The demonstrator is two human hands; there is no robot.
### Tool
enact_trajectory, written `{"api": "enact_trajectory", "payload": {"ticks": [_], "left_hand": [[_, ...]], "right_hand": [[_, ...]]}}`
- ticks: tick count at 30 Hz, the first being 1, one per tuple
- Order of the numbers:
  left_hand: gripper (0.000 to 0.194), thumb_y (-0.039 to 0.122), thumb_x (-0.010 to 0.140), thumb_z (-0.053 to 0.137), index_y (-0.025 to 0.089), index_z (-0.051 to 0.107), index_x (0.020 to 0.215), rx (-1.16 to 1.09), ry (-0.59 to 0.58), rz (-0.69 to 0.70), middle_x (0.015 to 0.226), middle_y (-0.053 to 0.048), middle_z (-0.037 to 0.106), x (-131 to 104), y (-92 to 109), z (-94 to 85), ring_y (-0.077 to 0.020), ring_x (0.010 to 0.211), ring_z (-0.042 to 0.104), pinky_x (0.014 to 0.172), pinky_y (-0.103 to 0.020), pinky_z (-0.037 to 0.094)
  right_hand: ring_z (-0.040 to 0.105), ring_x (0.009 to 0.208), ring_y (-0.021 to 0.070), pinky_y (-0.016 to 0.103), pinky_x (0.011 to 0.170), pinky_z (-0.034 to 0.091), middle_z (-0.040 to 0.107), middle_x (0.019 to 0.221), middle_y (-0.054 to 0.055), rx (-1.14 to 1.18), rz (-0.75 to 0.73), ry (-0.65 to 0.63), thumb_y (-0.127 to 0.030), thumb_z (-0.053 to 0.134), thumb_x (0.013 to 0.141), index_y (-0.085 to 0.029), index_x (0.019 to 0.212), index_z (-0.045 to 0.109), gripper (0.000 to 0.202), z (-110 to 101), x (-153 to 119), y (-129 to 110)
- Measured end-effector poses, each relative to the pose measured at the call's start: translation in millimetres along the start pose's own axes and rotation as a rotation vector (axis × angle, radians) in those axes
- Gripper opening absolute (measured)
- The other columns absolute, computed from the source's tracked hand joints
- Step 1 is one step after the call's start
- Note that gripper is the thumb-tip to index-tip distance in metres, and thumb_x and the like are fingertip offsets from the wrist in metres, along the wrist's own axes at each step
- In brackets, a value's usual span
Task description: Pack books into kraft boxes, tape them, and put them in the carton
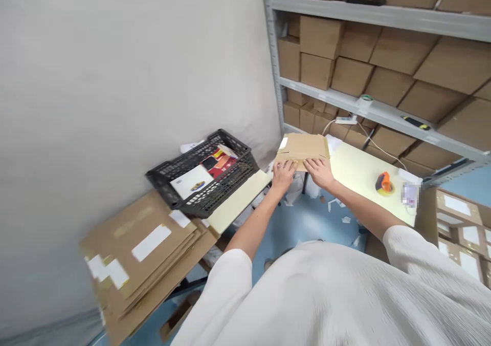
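A small brown cardboard box [307,144] lies at the corner of the pale table, its near edge toward me. My left hand [283,176] is on the left part of that edge, fingers bent over the cardboard. Beside it, my right hand [320,173] grips the same edge with its fingers on top. Both thumbs are hard to make out, and the underside of the box is hidden. A white label [283,143] shows at the box's far left corner.
On the left stand a black plastic crate [233,169] holding printed packages and a stack of flattened cardboard [146,223]. An orange tape dispenser [384,183] lies on the table [356,167] at right. Behind are shelves [383,18] of boxes; a yellow-black cutter [416,123] rests on one.
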State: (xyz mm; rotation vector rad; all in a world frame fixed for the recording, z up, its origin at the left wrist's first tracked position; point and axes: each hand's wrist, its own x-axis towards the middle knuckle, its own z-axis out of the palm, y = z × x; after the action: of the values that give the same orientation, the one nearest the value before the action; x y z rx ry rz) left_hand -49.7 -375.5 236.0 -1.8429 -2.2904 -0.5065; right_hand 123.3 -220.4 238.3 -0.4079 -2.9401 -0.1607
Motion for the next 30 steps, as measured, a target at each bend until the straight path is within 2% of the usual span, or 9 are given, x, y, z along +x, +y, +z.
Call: {"api": "enact_trajectory", "payload": {"ticks": [4, 7, 10, 14, 18, 22, 27, 30], "left_hand": [[0.058, 0.016, 0.104, 0.049, 0.031, 0.061, 0.158, -0.061, -0.093, 0.091, 0.155, -0.014, 0.066, 43, 54, 38.1, -0.0344, 0.149, 0.051, 0.125, -0.057, 0.032], [0.056, 0.017, 0.106, 0.046, 0.034, 0.061, 0.157, -0.101, -0.153, 0.153, 0.155, -0.013, 0.066, 71, 84, 62.9, -0.0334, 0.149, 0.049, 0.126, -0.057, 0.031], [0.053, 0.017, 0.107, 0.044, 0.033, 0.063, 0.153, -0.134, -0.200, 0.222, 0.153, -0.013, 0.066, 97, 106, 84.5, -0.0327, 0.148, 0.049, 0.127, -0.056, 0.029], [0.050, 0.016, 0.107, 0.045, 0.033, 0.064, 0.151, -0.178, -0.221, 0.310, 0.150, -0.013, 0.066, 125, 123, 110.6, -0.0323, 0.145, 0.050, 0.126, -0.056, 0.031], [0.049, 0.015, 0.108, 0.042, 0.031, 0.065, 0.149, -0.178, -0.207, 0.390, 0.148, -0.013, 0.068, 151, 127, 136.4, -0.0319, 0.144, 0.051, 0.122, -0.055, 0.034], [0.048, 0.015, 0.109, 0.041, 0.029, 0.066, 0.148, -0.175, -0.200, 0.494, 0.145, -0.015, 0.070, 188, 120, 159.8, -0.0317, 0.141, 0.053, 0.119, -0.054, 0.036], [0.050, 0.014, 0.105, 0.047, 0.034, 0.068, 0.146, -0.182, -0.206, 0.615, 0.142, -0.013, 0.072, 245, 95, 182.9, -0.0318, 0.141, 0.054, 0.120, -0.055, 0.037], [0.049, 0.014, 0.105, 0.048, 0.035, 0.069, 0.144, -0.182, -0.239, 0.639, 0.142, -0.013, 0.072, 274, 81, 197.8, -0.0324, 0.140, 0.054, 0.119, -0.056, 0.037]], "right_hand": [[0.049, 0.144, 0.0371, 0.051, 0.119, 0.032, 0.055, 0.167, 0.021, 0.020, 0.126, -0.054, -0.016, 0.035, 0.107, -0.011, 0.168, 0.047, 0.062, 11, -51, 55], [0.049, 0.142, 0.0369, 0.050, 0.118, 0.032, 0.055, 0.167, 0.020, 0.043, 0.227, -0.092, -0.017, 0.037, 0.107, -0.013, 0.170, 0.045, 0.064, 19, -81, 84], [0.049, 0.141, 0.0377, 0.050, 0.117, 0.032, 0.053, 0.168, 0.020, 0.067, 0.320, -0.126, -0.018, 0.039, 0.106, -0.013, 0.171, 0.043, 0.065, 25, -103, 106], [0.048, 0.141, 0.0379, 0.050, 0.117, 0.032, 0.054, 0.167, 0.020, 0.074, 0.421, -0.148, -0.018, 0.039, 0.106, -0.013, 0.171, 0.044, 0.065, 35, -119, 127], [0.050, 0.139, 0.0365, 0.049, 0.114, 0.033, 0.057, 0.164, 0.020, 0.053, 0.505, -0.152, -0.017, 0.033, 0.107, -0.012, 0.168, 0.048, 0.063, 47, -121, 144], [0.050, 0.138, 0.0357, 0.048, 0.114, 0.033, 0.059, 0.163, 0.020, 0.036, 0.593, -0.155, -0.016, 0.033, 0.107, -0.012, 0.168, 0.048, 0.063, 61, -109, 159], [0.049, 0.142, 0.0364, 0.049, 0.116, 0.033, 0.056, 0.164, 0.023, 0.032, 0.754, -0.168, -0.014, 0.032, 0.106, -0.008, 0.169, 0.046, 0.065, 78, -72, 169], [0.049, 0.144, 0.0371, 0.050, 0.116, 0.033, 0.056, 0.165, 0.024, 0.052, 0.860, -0.196, -0.014, 0.033, 0.106, -0.007, 0.170, 0.044, 0.065, 91, -43, 170]]}}
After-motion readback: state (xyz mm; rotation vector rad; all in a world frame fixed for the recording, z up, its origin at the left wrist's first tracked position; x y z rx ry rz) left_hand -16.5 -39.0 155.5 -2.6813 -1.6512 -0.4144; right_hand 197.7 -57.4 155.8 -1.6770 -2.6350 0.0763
